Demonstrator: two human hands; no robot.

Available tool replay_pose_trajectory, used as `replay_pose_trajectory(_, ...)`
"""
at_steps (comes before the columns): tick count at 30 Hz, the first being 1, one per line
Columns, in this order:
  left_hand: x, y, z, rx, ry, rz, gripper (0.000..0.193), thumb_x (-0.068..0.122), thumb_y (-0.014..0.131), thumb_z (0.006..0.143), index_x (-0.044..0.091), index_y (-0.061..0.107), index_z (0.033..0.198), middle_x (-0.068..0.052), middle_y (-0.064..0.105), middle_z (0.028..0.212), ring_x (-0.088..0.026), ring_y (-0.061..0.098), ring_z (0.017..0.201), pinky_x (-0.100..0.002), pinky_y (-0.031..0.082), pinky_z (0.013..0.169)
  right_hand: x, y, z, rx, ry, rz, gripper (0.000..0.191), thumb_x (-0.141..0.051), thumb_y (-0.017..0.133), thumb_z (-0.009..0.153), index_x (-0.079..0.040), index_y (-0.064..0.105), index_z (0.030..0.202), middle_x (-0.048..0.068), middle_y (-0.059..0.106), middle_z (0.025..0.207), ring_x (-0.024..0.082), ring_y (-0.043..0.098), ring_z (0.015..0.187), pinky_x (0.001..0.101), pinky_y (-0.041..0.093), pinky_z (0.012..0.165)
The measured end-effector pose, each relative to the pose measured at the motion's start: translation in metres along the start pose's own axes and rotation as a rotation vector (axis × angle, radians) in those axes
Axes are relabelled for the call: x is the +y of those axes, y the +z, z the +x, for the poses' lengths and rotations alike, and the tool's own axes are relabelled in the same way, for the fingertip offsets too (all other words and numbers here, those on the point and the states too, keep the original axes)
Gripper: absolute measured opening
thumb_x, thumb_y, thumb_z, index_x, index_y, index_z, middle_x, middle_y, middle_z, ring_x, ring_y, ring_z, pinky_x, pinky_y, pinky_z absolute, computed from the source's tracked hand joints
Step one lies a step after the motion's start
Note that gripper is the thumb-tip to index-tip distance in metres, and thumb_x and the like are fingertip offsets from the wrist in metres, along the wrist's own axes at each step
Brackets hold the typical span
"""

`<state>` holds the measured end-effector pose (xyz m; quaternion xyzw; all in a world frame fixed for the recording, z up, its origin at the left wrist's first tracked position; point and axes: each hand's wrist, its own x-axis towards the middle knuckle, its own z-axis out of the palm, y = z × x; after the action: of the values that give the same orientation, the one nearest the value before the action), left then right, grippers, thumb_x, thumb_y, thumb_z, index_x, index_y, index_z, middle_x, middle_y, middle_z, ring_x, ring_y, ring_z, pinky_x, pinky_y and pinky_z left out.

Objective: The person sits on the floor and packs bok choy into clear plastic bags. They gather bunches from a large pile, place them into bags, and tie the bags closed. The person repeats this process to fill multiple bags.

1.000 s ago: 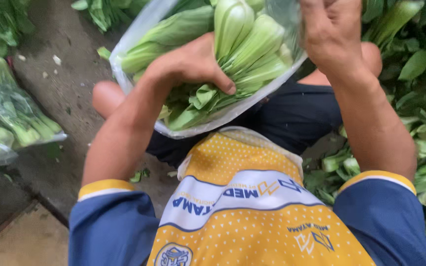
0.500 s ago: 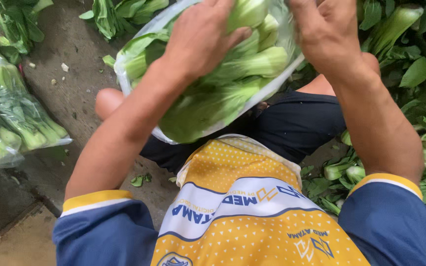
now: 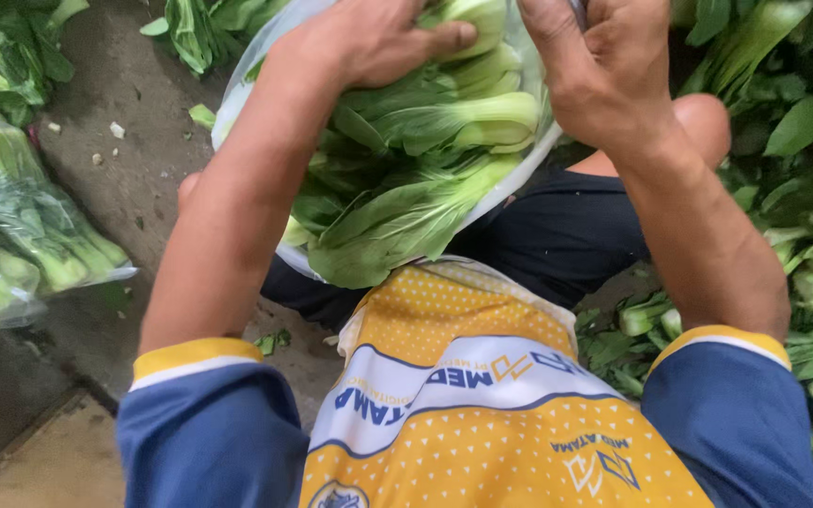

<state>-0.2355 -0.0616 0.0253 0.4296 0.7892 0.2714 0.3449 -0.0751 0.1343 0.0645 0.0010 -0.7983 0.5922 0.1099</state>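
Observation:
A clear plastic bag point(image 3: 510, 193) full of green bok choy point(image 3: 425, 160) lies across my lap, leaves pointing toward me. My left hand point(image 3: 369, 42) presses down on the stalks at the top of the bag, fingers curled over a pale stem. Gripping the bag's upper right edge is my right hand point(image 3: 595, 66), with fingers closed over the plastic near the frame's top. Both forearms reach forward from blue sleeves with yellow cuffs.
Two filled plastic bags of bok choy point(image 3: 21, 216) lie on the wet concrete floor point(image 3: 124, 103) at the left. Loose bok choy point(image 3: 802, 188) is heaped along the right side, with more greens point(image 3: 199, 28) at the top. My knee point(image 3: 703, 118) shows at right.
The bag has risen and come closer to the camera. My left hand slid from the bag's side up onto the stalks at its top. My right hand stayed on the upper right edge.

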Motion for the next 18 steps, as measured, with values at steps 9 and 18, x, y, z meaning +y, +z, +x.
replay_pose_trajectory(9, 0.066, 0.079, -0.002, 0.533, -0.148, 0.517, 0.047, 0.041, 0.055, 0.104, 0.013, 0.051, 0.142, -0.018, 0.053, 0.14, -0.037, 0.051, 0.133, -0.072, 0.032, 0.108, 0.005, 0.002, -0.002, 0.058, 0.001, -0.048, 0.032, -0.008, 0.061, 0.122, 0.006, 0.058, 0.093, -0.001, 0.048, 0.074, 0.008, 0.04, 0.063, 0.0277, 0.031, 0.058)
replay_pose_trajectory(18, 0.09, 0.085, -0.049, 0.499, 0.011, 0.577, 0.05, 0.028, 0.063, 0.103, 0.008, 0.047, 0.146, -0.017, 0.05, 0.145, -0.035, 0.046, 0.14, -0.063, 0.028, 0.119, -0.004, -0.001, -0.027, 0.135, 0.031, 0.048, 0.024, -0.005, 0.067, 0.109, 0.003, 0.046, 0.118, 0.001, 0.051, 0.099, 0.013, 0.052, 0.089, 0.0319, 0.046, 0.08)
